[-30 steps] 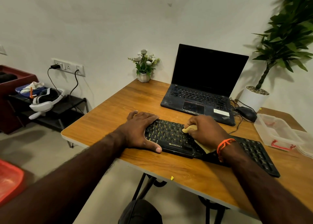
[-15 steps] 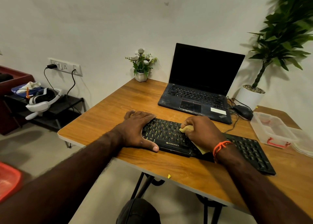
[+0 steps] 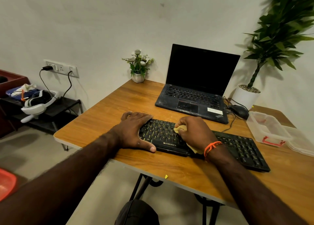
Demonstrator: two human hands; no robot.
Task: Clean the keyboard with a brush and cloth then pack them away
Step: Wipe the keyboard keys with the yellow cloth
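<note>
Head view: cloth on the keys

Left hand (image 3: 134,131) lies flat, fingers straight, over the left end of the one black plastic keyboard (image 3: 237,148), whose long axis runs left to right across the wooden table (image 3: 105,116). Right hand (image 3: 195,133) clutches one yellow cloth (image 3: 179,128) against the keys.

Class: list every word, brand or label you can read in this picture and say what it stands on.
"ZEBRONICS": front edge of the keyboard.
"Alt": a key on the keyboard's bottom row.
Other key legends: too small to read.
White sticker on the laptop: blurred, unreadable.
</note>
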